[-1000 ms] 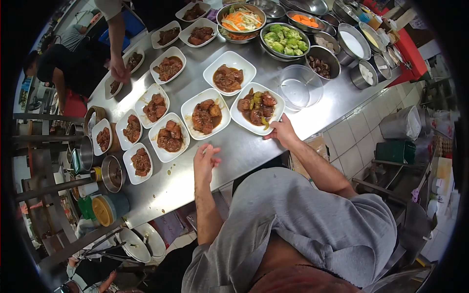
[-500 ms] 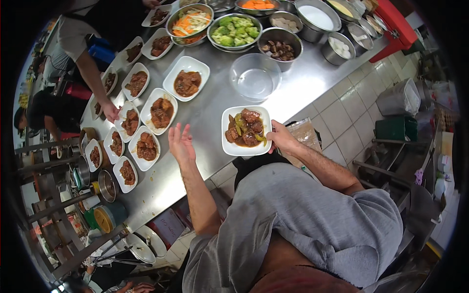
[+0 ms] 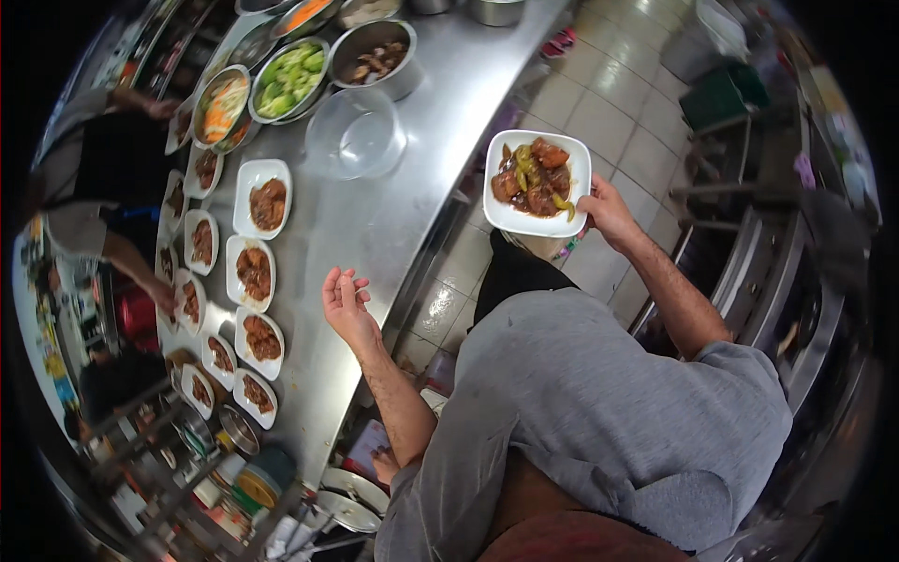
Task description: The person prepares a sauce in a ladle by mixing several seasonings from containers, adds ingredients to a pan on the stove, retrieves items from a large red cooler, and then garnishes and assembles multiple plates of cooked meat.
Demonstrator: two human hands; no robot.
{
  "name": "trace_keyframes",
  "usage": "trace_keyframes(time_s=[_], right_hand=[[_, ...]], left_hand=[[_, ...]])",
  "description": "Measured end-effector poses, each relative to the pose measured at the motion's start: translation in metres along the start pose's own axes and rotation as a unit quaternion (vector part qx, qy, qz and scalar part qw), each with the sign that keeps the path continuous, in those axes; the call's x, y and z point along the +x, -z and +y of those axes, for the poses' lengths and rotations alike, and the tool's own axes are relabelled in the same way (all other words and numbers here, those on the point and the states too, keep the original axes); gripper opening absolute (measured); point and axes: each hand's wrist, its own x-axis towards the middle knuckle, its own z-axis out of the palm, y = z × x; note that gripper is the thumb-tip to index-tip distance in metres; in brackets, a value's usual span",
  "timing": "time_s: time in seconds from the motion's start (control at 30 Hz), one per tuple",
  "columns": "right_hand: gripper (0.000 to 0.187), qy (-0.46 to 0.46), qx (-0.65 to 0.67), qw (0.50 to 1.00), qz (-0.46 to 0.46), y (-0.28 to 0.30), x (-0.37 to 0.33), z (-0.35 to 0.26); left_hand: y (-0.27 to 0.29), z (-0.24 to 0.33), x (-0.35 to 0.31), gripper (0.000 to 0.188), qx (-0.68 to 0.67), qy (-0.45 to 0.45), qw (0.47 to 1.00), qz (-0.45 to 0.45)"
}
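Observation:
My right hand (image 3: 609, 214) grips the right edge of a square white dish (image 3: 520, 223), held out past the table's edge above the floor. In the dish sit browned chunks in dark sauce (image 3: 541, 199) with green pepper strips (image 3: 524, 161) on top. My left hand (image 3: 351, 309) hovers empty over the table's near side, fingers loosely bent and apart. To its left stand several white dishes of similar saucy chunks in rows; one square dish (image 3: 243, 192) is at the far end of the nearest row. A clear plastic tub (image 3: 356, 140) rests on the table beyond my left hand.
The steel table (image 3: 375, 229) runs along my left. At its far end are a bowl of broccoli (image 3: 288, 82), a pot of mushrooms (image 3: 407, 75) and a bowl of shredded vegetables (image 3: 223, 108). Across it, a co-worker's hand (image 3: 164, 298) reaches toward the dishes. Steel equipment (image 3: 726, 281) stands right.
My view and body have turned right. The dish in my right hand has swung from the table's edge out over the floor. My left hand's fingers have curled slightly.

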Motion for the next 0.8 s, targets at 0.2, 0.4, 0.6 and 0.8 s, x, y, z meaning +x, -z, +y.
trace_keyframes(time_s=[0.2,0.4,0.6,0.8], right_hand=[[0.04,-0.02,0.053,0.993,0.102,0.029,-0.035,0.053],[0.041,-0.086,0.056,0.993,0.055,0.009,-0.029,0.103],[0.034,-0.101,0.035,0.994,-0.02,-0.023,0.001,0.155],[0.029,-0.11,-0.052,0.99,-0.076,-0.039,0.023,0.194]], left_hand=[[-0.01,-0.022,-0.027,0.019,0.009,0.038,0.996,-0.08],[-0.005,-0.053,-0.083,0.016,0.105,0.143,0.971,-0.159],[0.022,-0.135,-0.11,0.021,0.161,0.235,0.954,-0.097],[0.043,-0.183,-0.1,0.024,0.226,0.269,0.936,-0.027]])
